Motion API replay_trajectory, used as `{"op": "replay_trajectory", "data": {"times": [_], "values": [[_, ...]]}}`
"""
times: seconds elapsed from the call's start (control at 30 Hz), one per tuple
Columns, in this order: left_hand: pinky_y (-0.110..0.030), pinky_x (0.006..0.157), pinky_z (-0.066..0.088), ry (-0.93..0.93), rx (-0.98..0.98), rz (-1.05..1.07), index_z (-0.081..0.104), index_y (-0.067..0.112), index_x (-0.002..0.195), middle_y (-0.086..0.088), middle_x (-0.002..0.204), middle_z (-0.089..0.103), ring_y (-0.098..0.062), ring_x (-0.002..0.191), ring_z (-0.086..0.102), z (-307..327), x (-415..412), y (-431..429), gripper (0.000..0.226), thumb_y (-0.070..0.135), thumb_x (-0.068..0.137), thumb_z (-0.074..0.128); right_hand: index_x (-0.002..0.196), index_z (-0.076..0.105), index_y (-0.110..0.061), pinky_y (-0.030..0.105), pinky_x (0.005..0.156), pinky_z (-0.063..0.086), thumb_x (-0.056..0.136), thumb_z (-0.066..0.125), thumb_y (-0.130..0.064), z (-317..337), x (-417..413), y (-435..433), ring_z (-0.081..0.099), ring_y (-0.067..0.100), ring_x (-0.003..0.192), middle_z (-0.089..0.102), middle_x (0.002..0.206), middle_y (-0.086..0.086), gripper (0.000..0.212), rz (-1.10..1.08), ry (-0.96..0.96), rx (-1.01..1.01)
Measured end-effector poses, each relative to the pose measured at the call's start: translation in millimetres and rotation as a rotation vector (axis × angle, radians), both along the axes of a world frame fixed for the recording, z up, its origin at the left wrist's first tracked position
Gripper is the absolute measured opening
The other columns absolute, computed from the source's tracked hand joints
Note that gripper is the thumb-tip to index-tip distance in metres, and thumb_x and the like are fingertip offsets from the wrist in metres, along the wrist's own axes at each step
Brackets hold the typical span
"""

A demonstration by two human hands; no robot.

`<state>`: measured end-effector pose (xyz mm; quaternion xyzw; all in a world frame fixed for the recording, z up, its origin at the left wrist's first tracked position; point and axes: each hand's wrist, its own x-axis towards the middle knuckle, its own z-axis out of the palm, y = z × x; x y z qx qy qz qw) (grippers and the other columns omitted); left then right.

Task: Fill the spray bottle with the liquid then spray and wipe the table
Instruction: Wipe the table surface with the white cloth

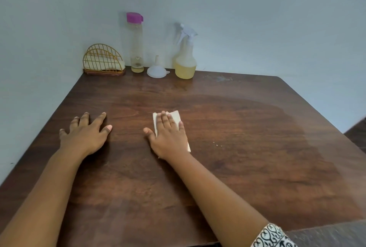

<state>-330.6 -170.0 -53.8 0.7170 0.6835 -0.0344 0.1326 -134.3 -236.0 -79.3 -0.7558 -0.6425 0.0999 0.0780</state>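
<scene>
Two hands [85, 136] [169, 137], one on cloth [176, 115]

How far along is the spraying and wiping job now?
Filling looks done: the spray bottle holds yellow liquid, standing by the wall. In hand: the right hand presses a cloth flat on the table, left hand resting beside. Left: probably wiping the rest of it.

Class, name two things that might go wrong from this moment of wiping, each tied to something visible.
A wide sweep of the cloth under the right hand toward the wall might topple the spray bottle or funnel.
The left hand lies flat on the table; the patch beneath may go unwiped.
</scene>
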Motion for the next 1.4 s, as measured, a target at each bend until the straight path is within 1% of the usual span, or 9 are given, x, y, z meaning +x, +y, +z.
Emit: {"op": "replay_trajectory", "data": {"times": [0.1, 0.3, 0.5, 0.6, 0.7, 0.87, 1.13, 1.27, 1.4], "values": [[-0.056, 0.115, 0.007, -0.012, -0.003, 0.001, 0.008, 0.043, 0.149, -0.002, 0.161, 0.0, -0.028, 0.147, 0.0, 0, -1, 0, 0.058, 0.058, 0.096, 0.024, 0.152, 0.004, -0.014, 0.047, 0.116, 0.0, 0.097, 0.014, -0.056, 1, 37, -14, -0.004, 0.011, 0.146, -0.001, 0.16, -0.002, 0.069, -0.034, -0.028, -0.02], [-0.056, 0.115, 0.007, -0.007, -0.003, -0.003, 0.008, 0.041, 0.15, -0.004, 0.161, 0.0, -0.029, 0.147, -0.001, 0, 0, 0, 0.057, 0.057, 0.097, 0.024, 0.151, 0.003, -0.014, 0.048, 0.117, 0.004, 0.096, 0.011, -0.055, 10, 141, -67, -0.002, 0.014, 0.147, -0.001, 0.16, 0.0, 0.069, -0.452, -0.062, -0.087], [-0.057, 0.114, 0.007, -0.005, 0.0, -0.002, 0.009, 0.041, 0.149, -0.004, 0.161, 0.001, -0.029, 0.147, 0.0, -1, 0, 1, 0.058, 0.057, 0.096, 0.024, 0.151, -0.001, -0.012, 0.045, 0.116, -0.003, 0.092, 0.006, -0.061, 2, -3, -66, -0.005, 0.016, 0.146, -0.003, 0.16, 0.003, 0.077, -0.091, 0.014, -0.001], [-0.057, 0.114, 0.007, -0.009, 0.006, -0.003, 0.009, 0.041, 0.15, -0.004, 0.161, 0.001, -0.028, 0.147, 0.001, -2, -1, 1, 0.058, 0.058, 0.096, 0.025, 0.151, -0.001, -0.016, 0.041, 0.116, -0.005, 0.086, -0.001, -0.065, 4, -8, -83, -0.008, 0.011, 0.146, -0.005, 0.16, -0.003, 0.082, -0.01, 0.022, -0.027], [-0.057, 0.114, 0.007, -0.019, 0.006, 0.0, 0.011, 0.042, 0.149, -0.003, 0.161, 0.001, -0.028, 0.147, 0.001, -2, -2, 1, 0.058, 0.059, 0.095, 0.025, 0.152, 0.001, -0.017, 0.044, 0.116, 0.001, 0.095, 0.014, -0.057, 2, 58, -112, -0.005, 0.008, 0.146, -0.004, 0.159, -0.006, 0.07, -0.17, -0.063, -0.043], [-0.056, 0.115, 0.005, -0.033, 0.009, -0.004, 0.011, 0.041, 0.149, -0.004, 0.161, 0.001, -0.028, 0.147, -0.001, -2, -1, 1, 0.057, 0.057, 0.096, 0.026, 0.151, -0.004, -0.018, 0.043, 0.118, 0.001, 0.093, 0.007, -0.058, 12, 110, -162, -0.007, 0.011, 0.146, -0.008, 0.159, -0.003, 0.072, -0.461, -0.086, -0.123], [-0.056, 0.115, 0.004, -0.03, 0.008, -0.004, 0.011, 0.04, 0.15, -0.005, 0.161, 0.001, -0.029, 0.147, -0.001, -4, -1, 0, 0.058, 0.056, 0.097, 0.027, 0.15, -0.008, -0.017, 0.045, 0.117, -0.008, 0.081, -0.008, -0.066, 2, -38, -159, -0.016, 0.011, 0.144, -0.014, 0.158, -0.004, 0.084, 0.011, 0.053, -0.045], [-0.056, 0.115, 0.004, -0.037, 0.009, -0.005, 0.011, 0.041, 0.149, -0.004, 0.161, 0.001, -0.028, 0.147, 0.0, -6, -2, 3, 0.058, 0.057, 0.096, 0.027, 0.151, -0.002, -0.017, 0.046, 0.116, 0.006, 0.074, -0.02, -0.071, -6, 58, -188, -0.001, 0.011, 0.146, -0.001, 0.16, -0.004, 0.096, -0.234, -0.152, 0.015], [-0.056, 0.115, 0.006, -0.042, 0.016, -0.012, 0.012, 0.041, 0.15, -0.004, 0.161, 0.003, -0.029, 0.147, 0.001, -4, -2, 2, 0.058, 0.057, 0.096, 0.027, 0.151, -0.003, -0.018, 0.045, 0.118, 0.007, 0.081, -0.004, -0.065, 11, 127, -219, -0.004, 0.012, 0.146, -0.005, 0.16, -0.002, 0.084, -0.583, -0.091, -0.114]]}}
